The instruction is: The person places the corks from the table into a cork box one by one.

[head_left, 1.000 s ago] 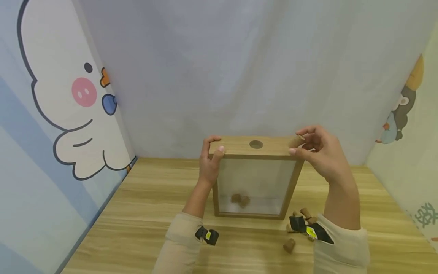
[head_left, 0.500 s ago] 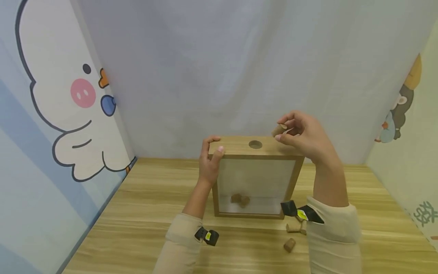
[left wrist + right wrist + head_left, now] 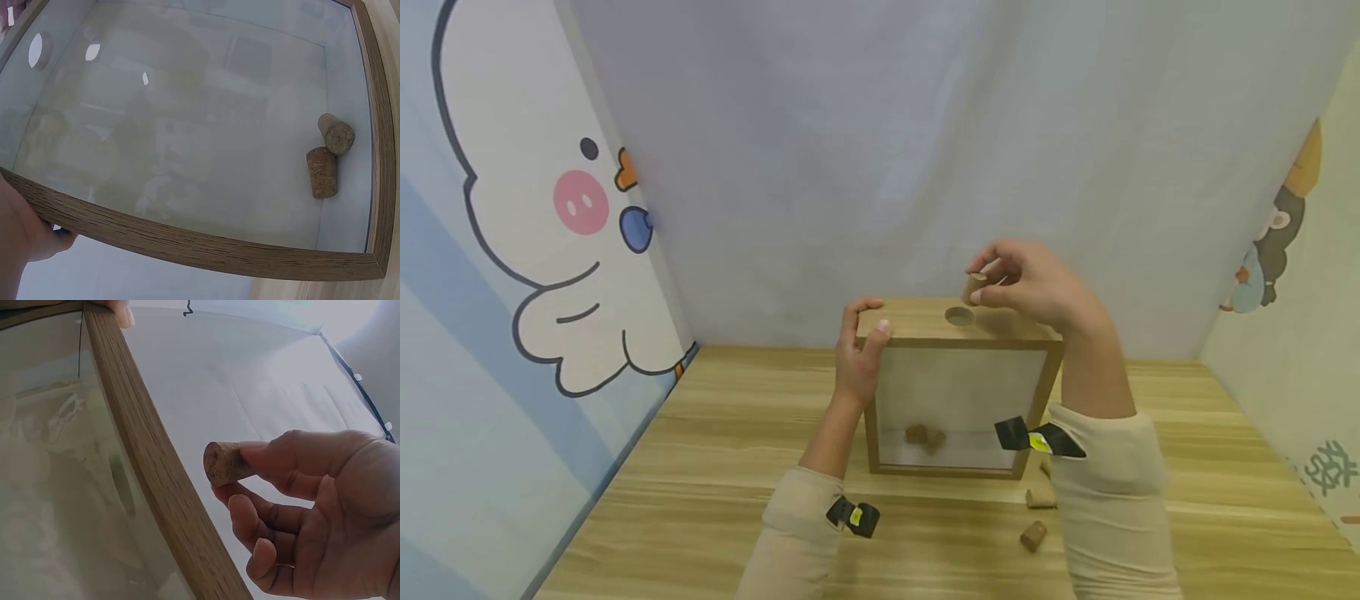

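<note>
A wooden-framed box (image 3: 917,321) with a clear front stands upright on the table, a round hole (image 3: 959,317) in its top. My left hand (image 3: 859,354) grips the box's top left corner, thumb in front and fingers behind. Between thumb and fingertips my right hand (image 3: 1037,287) pinches a cork (image 3: 974,287), held just above and beside the hole. In the right wrist view the same cork (image 3: 225,464) is clear of the wooden frame. Two corks lie inside at the bottom, one cork (image 3: 322,172) touching the other cork (image 3: 337,134).
Loose corks lie on the table right of the box, among them a darker cork (image 3: 1033,536) and a paler cork (image 3: 1041,498). The right sleeve (image 3: 1112,492) partly hides that area. A pale curtain (image 3: 820,167) hangs behind the wooden table (image 3: 715,467).
My right hand has carried the cork leftward from the box's right end to beside the hole, turning it more upright. My left hand has stayed on the corner.
</note>
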### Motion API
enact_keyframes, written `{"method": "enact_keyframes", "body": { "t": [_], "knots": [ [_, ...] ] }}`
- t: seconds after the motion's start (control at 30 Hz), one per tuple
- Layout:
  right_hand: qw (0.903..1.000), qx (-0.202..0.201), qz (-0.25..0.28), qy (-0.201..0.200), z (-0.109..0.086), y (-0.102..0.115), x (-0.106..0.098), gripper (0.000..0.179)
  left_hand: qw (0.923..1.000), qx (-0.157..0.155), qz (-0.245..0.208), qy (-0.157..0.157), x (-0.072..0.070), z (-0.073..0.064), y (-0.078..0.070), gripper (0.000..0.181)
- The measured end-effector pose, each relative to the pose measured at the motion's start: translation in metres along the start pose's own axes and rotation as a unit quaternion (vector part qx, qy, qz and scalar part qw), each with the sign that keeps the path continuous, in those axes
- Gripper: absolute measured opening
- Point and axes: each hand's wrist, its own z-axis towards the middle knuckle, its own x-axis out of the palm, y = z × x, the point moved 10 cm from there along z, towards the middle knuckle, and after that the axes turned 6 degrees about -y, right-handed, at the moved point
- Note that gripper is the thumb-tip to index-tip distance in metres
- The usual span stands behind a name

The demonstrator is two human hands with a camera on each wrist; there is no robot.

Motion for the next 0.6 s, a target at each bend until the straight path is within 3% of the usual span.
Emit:
{"method": "enact_keyframes", "body": {
  "t": [0.1,0.33,0.5,0.6],
  "knots": [
    [0.9999,0.002,-0.003,0.011,0.003,-0.001,0.005,0.024,1.0,-0.001,0.0,0.003,0.001,0.0,-0.003,0.044],
    [0.9982,0.042,-0.017,0.04,0.007,-0.01,0.015,0.026,1.0,0.002,-0.004,0.008,0.002,-0.006,-0.039,0.043],
    [0.9949,0.059,-0.054,0.061,0.01,-0.014,0.019,0.025,1.0,0.0,-0.004,0.005,0.002,-0.006,-0.04,0.043],
    [0.9941,0.058,-0.062,0.067,0.012,-0.014,0.019,0.024,1.0,0.0,-0.004,0.005,0.002,-0.004,-0.026,0.043]
  ]
}}
